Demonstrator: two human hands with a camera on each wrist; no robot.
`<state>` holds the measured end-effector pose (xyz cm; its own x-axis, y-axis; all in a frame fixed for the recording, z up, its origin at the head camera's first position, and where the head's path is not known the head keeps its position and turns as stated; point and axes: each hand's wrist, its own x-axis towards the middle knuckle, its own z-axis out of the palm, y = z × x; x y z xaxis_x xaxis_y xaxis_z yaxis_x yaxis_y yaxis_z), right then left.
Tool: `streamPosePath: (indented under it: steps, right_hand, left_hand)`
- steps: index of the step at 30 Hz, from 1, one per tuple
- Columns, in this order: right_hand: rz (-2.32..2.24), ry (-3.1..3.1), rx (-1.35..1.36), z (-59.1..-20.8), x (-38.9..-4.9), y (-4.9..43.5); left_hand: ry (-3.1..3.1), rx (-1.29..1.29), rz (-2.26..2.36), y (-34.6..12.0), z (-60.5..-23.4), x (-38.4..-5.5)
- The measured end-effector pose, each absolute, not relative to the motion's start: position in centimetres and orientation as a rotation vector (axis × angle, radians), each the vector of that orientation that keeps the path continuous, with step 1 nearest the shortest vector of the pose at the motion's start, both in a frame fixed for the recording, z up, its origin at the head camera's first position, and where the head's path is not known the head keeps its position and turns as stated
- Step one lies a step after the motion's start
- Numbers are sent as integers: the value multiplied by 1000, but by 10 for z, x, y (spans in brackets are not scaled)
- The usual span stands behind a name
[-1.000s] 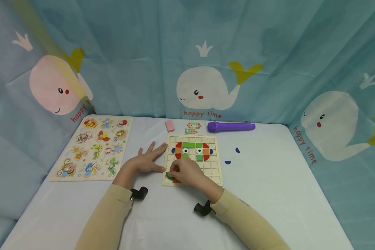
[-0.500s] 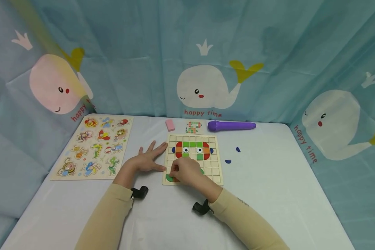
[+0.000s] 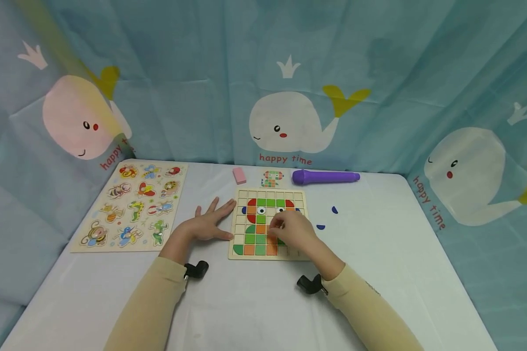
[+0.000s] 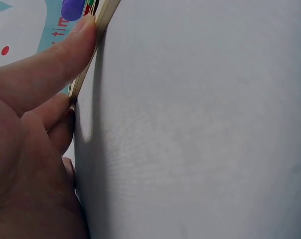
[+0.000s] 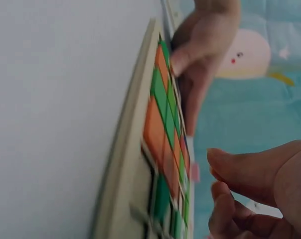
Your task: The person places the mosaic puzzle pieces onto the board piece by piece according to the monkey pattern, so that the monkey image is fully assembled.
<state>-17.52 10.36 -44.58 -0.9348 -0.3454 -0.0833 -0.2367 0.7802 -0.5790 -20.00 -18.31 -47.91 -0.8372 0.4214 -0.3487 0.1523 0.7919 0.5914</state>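
Note:
A wooden grid board (image 3: 240, 228) lies mid-table, bearing red, orange, green and blue tiles and two eye tiles. A green quarter-round tile (image 3: 238, 250) sits in its lower-left corner cell. My left hand (image 3: 205, 226) has its fingers spread, with thumb and fingertips against the board's left edge; the left wrist view shows the thumb on the board's rim (image 4: 106, 12). Over the board's right half hovers my right hand (image 3: 295, 230), covering some tiles. In the right wrist view, its loosely bent thumb and fingers (image 5: 242, 174) show nothing between them.
Two blue half-round tiles (image 3: 334, 210) lie right of the board. Behind it are a pink block (image 3: 239, 176), a small pattern card (image 3: 272, 179) and a purple microphone-shaped stick (image 3: 325, 177). An insect puzzle board (image 3: 125, 195) lies at left; a whale-print curtain (image 3: 193, 117) stands behind.
My right hand has let go of the green quarter-round tile in the lower-left corner and moved right across the board, uncovering the lower tiles. The left hand stays in place.

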Motion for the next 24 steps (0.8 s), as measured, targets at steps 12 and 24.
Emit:
streamPosePath:
  steps: [12,24]
  right_hand:
    - [-908,2821,-289,-444,-184,171]
    - [-761,2872,-217,-460,-192,228]
  left_hand:
    - [2501,425,775,-183,-481,-201]
    - [2509,422,772,-184,-482,-201]
